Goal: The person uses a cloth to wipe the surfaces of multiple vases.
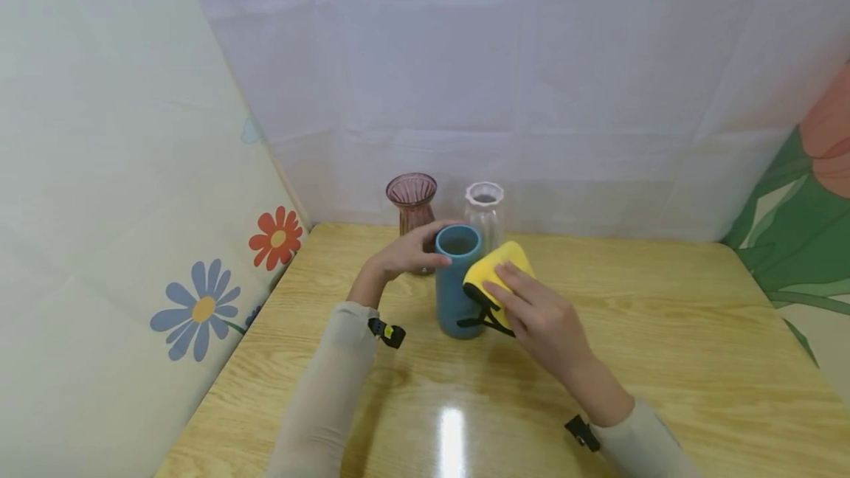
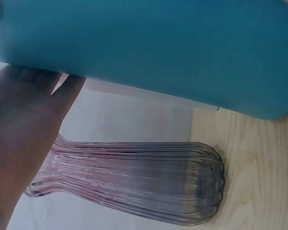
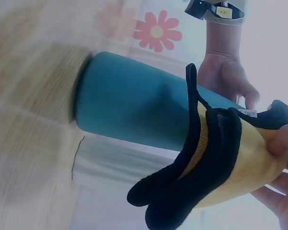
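A blue cylindrical vase [image 1: 451, 297] stands upright on the wooden table. My left hand [image 1: 410, 251] grips it near the rim, with the thumb on the near side and the fingers around the back, partly hidden. In my right hand [image 1: 547, 323] is a folded yellow cloth with black edging [image 1: 486, 270], pinched between thumb and fingers. The cloth lies against the vase's upper right side in the head view. Its black edging [image 3: 221, 158] hangs down in loose folds in the right wrist view.
Behind the blue vase stand a pink-purple ribbed glass vase [image 1: 413, 201] on the left and a clear ribbed vase with a scalloped rim [image 1: 485, 201] on the right. A white sheet [image 1: 425, 80] hangs along the table's back edge [image 1: 617, 236]. Flower-printed cloth [image 1: 119, 190] covers the left side.
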{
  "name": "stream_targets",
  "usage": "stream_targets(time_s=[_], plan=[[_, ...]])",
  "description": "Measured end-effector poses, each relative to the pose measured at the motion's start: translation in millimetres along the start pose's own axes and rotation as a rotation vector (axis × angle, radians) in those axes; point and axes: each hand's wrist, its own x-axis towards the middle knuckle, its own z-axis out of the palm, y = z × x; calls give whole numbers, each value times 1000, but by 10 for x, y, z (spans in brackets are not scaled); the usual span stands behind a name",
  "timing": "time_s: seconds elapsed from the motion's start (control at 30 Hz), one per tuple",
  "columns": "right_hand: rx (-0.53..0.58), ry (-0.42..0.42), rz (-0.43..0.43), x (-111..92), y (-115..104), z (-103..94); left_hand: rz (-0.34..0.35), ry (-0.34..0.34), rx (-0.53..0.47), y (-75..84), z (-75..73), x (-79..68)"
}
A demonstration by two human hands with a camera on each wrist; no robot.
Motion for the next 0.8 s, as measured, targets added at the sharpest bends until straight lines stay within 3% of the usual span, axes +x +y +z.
stream_targets(time_s=[0.3, 0.8], plan=[[33, -25, -14, 59, 30, 136, 24, 92, -97, -37, 135, -51], [46, -40, 2, 53, -10, 293, 3, 220, -39, -36, 274, -59]])
